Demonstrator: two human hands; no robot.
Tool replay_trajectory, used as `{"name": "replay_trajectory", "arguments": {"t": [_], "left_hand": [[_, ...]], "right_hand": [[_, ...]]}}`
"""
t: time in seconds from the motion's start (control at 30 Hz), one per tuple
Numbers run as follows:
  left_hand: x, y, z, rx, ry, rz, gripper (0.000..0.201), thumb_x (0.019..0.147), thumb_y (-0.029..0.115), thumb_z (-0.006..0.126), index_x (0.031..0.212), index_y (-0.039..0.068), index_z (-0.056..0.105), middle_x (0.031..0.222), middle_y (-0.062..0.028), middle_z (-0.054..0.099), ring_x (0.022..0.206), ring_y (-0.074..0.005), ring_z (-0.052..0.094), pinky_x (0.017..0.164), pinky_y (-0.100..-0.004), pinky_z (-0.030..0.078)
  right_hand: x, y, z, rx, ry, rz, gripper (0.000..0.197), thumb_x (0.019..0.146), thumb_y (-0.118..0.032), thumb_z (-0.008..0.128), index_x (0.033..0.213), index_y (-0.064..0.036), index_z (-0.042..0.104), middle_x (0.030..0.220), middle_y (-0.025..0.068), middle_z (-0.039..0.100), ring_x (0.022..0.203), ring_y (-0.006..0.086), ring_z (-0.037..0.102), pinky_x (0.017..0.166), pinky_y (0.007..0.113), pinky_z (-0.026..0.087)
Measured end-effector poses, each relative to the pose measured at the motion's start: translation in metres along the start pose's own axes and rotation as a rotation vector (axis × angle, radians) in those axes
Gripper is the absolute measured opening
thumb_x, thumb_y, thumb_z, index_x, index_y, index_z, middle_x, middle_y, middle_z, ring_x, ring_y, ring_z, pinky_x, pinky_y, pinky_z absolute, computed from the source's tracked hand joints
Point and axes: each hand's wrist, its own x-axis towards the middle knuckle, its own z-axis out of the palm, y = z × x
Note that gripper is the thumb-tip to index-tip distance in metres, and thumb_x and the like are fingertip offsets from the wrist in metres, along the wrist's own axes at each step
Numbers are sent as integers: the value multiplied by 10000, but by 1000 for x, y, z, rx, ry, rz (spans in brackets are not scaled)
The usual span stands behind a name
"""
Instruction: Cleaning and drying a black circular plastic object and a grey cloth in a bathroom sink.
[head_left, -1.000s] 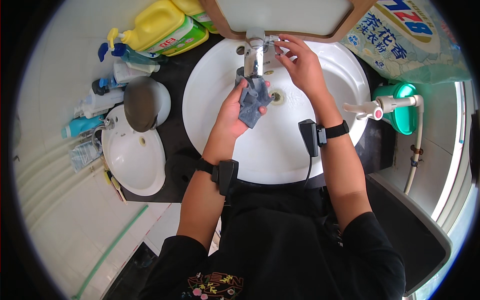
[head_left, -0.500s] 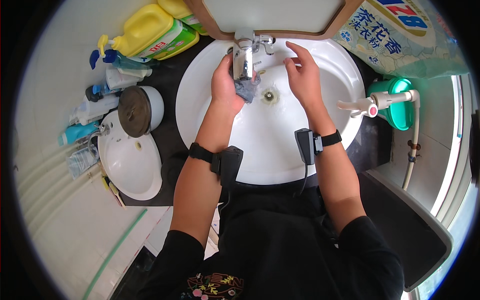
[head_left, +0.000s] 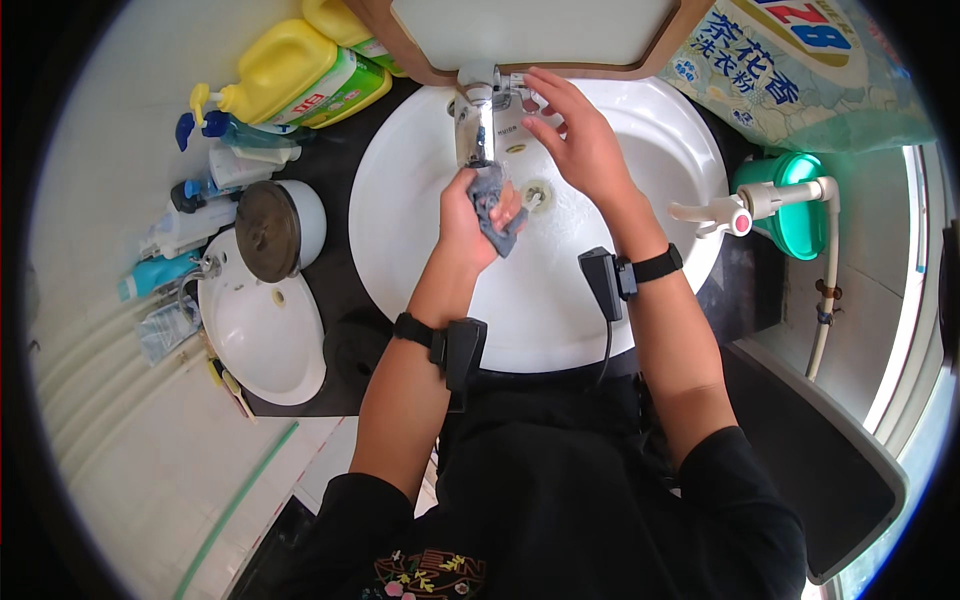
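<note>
A wet grey cloth is gripped in my left hand, just under the spout of the chrome faucet. Part of the cloth hangs out past my fingers. My right hand reaches to the faucet's side lever, its fingers apart and curved around it. Whether the fingertips touch the lever I cannot tell. Both hands are over the white washbasin, with its drain between them.
A mirror with a wooden frame stands behind the faucet. Yellow pump bottles, a lidded pot and several bottles line the left. To the right are a large detergent bag, a green tub and a white pipe tap.
My left hand has drawn the cloth toward me, down from beside the spout. My right hand has moved left to the faucet lever.
</note>
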Motion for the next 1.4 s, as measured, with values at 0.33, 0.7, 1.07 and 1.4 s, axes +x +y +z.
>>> {"name": "replay_trajectory", "arguments": {"t": [0.33, 0.7, 1.07, 1.4], "left_hand": [[-53, -26, -41, 89, 131, -72, 446, 880, 140, 471, 1309, 17, 490, 587, -76, 483, 491, -166, 400, 507, -326, 331], [-57, -40, 9, -38, 195, 121, 295, 1036, 268, 449, 1246, 94, 560, 1163, -9, 583, 1086, -137, 542, 940, -279, 468], [-63, -41, 6, 346, 123, 32, 731, 985, 496, 473, 1522, 147, 121, 1438, -156, 362, 1187, -241, 536, 984, -368, 476], [-102, -37, 60, 362, -89, 32, 394, 966, 329, 522, 1250, 57, 493, 1110, -125, 590, 951, -182, 619, 808, -318, 526]], "right_hand": [[29, 5, 0, -173, -93, 92, 273, 898, -239, 670, 1093, -48, 671, 1148, 101, 648, 766, 192, 631, 681, 301, 511], [-120, -41, 61, 32, -85, 78, 527, 908, -322, 585, 1350, -50, 490, 1312, 201, 521, 1255, 396, 429, 1100, 546, 226], [-126, -74, 57, 777, 168, 253, 397, 969, -175, 504, 1319, 8, 460, 1146, 181, 650, 1107, 280, 613, 1015, 411, 401], [-129, -82, 81, 857, 114, 236, 203, 923, -72, 602, 1061, 3, 473, 996, 146, 628, 915, 177, 600, 834, 310, 475]]}}
